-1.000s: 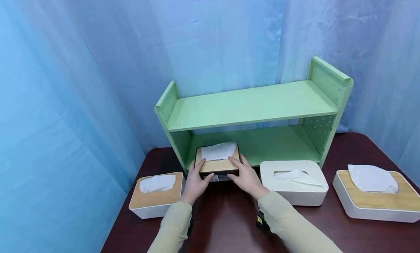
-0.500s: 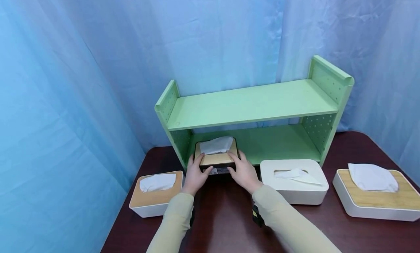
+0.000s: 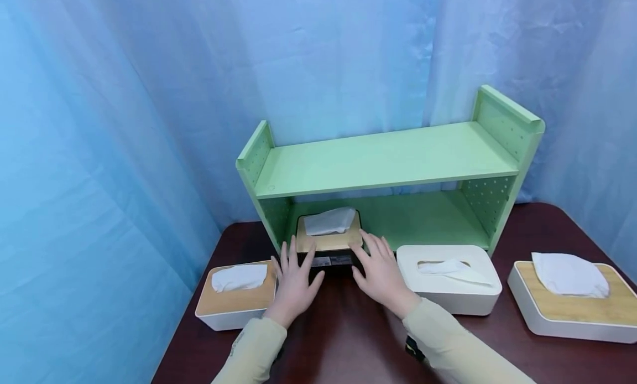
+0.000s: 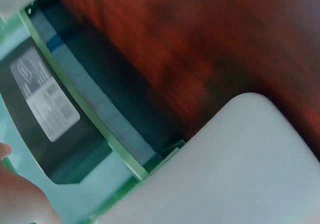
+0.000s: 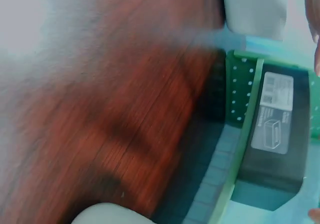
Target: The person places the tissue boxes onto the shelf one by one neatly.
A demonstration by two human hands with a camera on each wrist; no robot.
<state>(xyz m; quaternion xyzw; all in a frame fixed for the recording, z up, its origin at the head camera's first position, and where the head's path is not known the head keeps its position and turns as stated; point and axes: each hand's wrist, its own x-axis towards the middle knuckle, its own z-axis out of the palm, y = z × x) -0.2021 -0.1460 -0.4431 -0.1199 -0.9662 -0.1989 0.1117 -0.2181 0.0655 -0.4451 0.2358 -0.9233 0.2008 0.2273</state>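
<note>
A tissue box [image 3: 328,242] with black sides and a light wooden lid stands at the left end of the green rack's lower shelf [image 3: 418,221]. White tissue pokes out of its lid. Fingers spread, my left hand [image 3: 292,289] is at the box's front left corner. My right hand [image 3: 384,274] is at the front right corner, its fingers straight and overlapping the lid's edge in the head view. Both wrist views show the box's black front [image 4: 75,154] with a grey and white label [image 5: 272,114], just behind the shelf's front edge; only parts of the fingers appear there.
Left of my left hand stands a white tissue box with a wooden lid [image 3: 211,298]. An all-white tissue box [image 3: 450,302] is beside my right hand, before the rack. Farther right is another wooden-lidded one [image 3: 584,307]. The rack's upper shelf [image 3: 388,157] overhangs the lower.
The black tissue box, held in both hands, moved back onto the lower shelf. Since then both hands have let go, spread their fingers and drawn slightly apart and back.
</note>
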